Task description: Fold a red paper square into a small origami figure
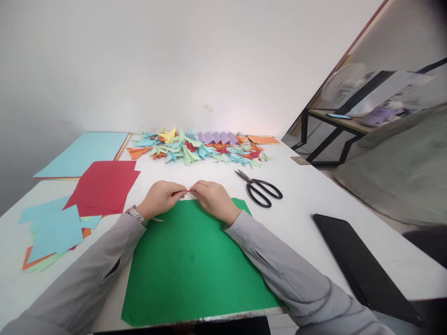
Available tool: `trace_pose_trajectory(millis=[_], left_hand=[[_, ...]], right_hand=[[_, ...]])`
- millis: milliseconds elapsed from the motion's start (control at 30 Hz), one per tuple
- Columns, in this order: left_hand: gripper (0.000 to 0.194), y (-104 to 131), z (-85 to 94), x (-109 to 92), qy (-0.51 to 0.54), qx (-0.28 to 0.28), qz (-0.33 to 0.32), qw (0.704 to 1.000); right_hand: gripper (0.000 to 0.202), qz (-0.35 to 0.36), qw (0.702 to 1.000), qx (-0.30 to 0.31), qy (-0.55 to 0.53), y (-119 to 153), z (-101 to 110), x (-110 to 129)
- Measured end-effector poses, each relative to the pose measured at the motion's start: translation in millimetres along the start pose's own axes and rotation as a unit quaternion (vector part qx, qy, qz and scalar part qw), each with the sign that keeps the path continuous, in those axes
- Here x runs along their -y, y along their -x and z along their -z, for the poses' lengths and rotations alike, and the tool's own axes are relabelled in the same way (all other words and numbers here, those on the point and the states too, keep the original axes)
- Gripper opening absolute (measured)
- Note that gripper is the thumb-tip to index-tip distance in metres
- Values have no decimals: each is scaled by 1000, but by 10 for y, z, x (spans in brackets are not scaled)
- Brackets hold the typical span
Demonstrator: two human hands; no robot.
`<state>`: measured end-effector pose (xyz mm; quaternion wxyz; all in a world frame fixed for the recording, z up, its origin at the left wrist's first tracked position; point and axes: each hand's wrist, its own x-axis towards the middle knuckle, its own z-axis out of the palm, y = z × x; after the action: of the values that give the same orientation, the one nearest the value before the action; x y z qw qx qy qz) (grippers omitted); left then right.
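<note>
My left hand (162, 197) and my right hand (213, 199) meet above the far edge of a green sheet (195, 265). Both are closed in a pinch on a small red paper piece (189, 191), of which only a thin sliver shows between the fingertips. The rest of it is hidden by my fingers. Black-handled scissors (258, 187) lie to the right of my right hand, blades pointing away to the left. A stack of red squares (106, 186) lies to the left of my left hand.
Many folded paper shapes (188, 148) line the wall. At the left are light blue squares (57, 232) and large coloured sheets (85, 153). Orange paper (263, 139) lies at the back right, and a long black object (359, 265) at the right.
</note>
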<state>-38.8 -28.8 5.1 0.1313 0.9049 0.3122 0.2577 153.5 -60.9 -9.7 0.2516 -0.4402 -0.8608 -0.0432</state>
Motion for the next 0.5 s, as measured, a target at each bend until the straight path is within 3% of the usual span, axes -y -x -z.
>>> trace_pose_trajectory(millis=[233,500], left_hand=[[26,-2,4,-9,-17,28,10,999],[28,-6,29,-6,9,15,3,1000]], right_hand=[[17,-11,1000,24,0,-6,26,13],[14,-17,996,-25,-90,7,-15,-42]])
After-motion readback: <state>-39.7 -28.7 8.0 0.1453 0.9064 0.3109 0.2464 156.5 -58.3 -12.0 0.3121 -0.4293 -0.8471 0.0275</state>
